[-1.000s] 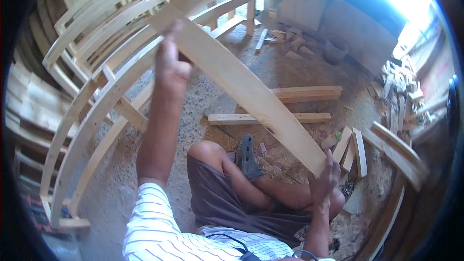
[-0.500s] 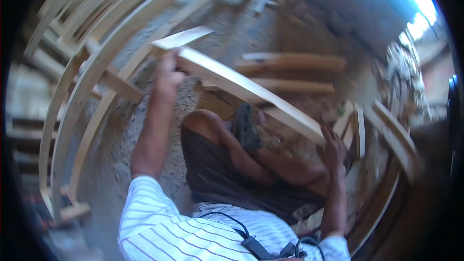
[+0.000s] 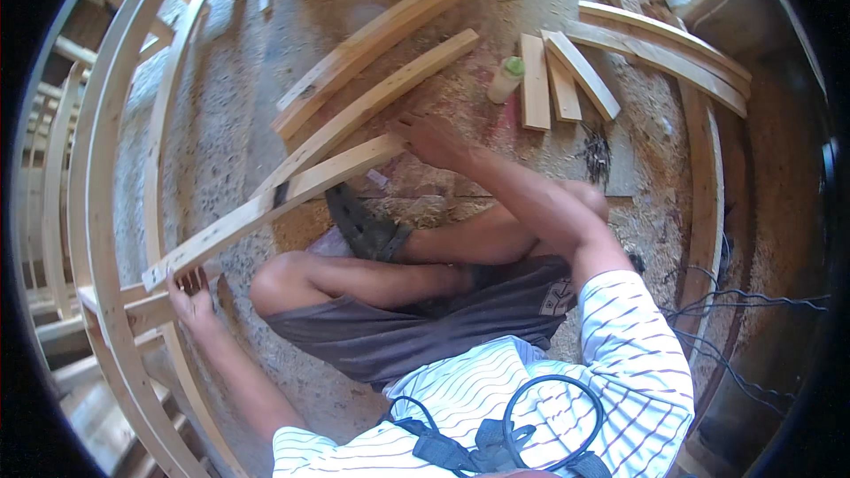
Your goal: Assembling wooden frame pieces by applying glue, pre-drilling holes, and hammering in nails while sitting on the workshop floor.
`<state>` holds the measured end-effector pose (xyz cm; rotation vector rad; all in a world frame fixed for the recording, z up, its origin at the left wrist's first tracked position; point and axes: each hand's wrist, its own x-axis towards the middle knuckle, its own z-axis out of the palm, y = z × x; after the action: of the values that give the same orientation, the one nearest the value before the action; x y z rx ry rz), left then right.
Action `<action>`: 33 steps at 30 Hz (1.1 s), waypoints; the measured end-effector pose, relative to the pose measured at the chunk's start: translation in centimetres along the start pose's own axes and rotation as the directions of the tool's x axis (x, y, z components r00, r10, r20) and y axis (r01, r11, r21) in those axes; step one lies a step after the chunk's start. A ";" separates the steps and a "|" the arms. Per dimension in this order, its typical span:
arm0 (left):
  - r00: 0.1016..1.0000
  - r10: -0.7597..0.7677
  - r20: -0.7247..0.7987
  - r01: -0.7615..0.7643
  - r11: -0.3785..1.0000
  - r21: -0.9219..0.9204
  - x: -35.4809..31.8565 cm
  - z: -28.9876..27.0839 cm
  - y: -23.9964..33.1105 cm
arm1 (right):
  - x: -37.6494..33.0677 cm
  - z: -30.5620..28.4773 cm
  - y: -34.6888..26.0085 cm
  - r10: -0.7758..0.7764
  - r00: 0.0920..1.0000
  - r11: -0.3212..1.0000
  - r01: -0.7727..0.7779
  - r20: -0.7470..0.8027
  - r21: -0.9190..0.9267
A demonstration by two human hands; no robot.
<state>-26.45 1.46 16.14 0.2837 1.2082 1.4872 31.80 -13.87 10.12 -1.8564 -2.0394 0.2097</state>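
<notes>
A long, pale wooden bar (image 3: 274,204) lies slantwise in front of me, above my crossed legs, with a dark mark near its middle and small holes toward its near-left end. My left hand (image 3: 192,304) is at that lower left end, fingers curled up against its edge and underside. At the upper right end, my right hand (image 3: 434,140) grips the bar, its fingertips partly hidden. Just beyond it lies a similar slightly curved bar (image 3: 381,97) on the ground, and behind that a thicker curved pair (image 3: 376,44).
At my left stand tall curved wooden frames (image 3: 106,212), close to my left hand. A bottle with a green cap (image 3: 506,80) stands by short wood pieces (image 3: 535,80). Curved rails (image 3: 664,53) lie far right; dark cables (image 3: 735,305) hang near right. Shavings litter the ground.
The bar has turned: its left end has swung down toward me and its right end up and away. Both hands moved along with it, and my view has shifted right.
</notes>
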 end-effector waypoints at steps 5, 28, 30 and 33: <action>0.991 0.080 -0.105 -0.075 0.996 0.058 -2.3 -0.2 -0.4 | -6.0 -8.3 6.5 0.062 0.971 0.990 -0.031 0.233 -0.135; 0.407 -0.139 0.903 -0.820 -0.490 0.295 -14.0 23.8 -11.6 | -27.3 -15.7 25.0 0.761 0.622 -0.219 -0.023 0.185 0.975; 0.307 -0.129 0.943 -0.898 -0.367 0.242 -16.3 25.8 -13.0 | -27.6 -17.2 20.8 0.680 0.715 -0.282 0.051 0.162 0.958; 0.332 -0.149 0.932 -0.940 0.032 0.340 -21.0 29.4 -16.1 | -25.7 -18.9 15.3 0.494 0.862 -0.396 0.107 0.113 0.912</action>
<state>11.56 -3.82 25.50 2.3851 0.9868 0.5197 54.56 -39.90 17.62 -0.7385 -0.3415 1.1819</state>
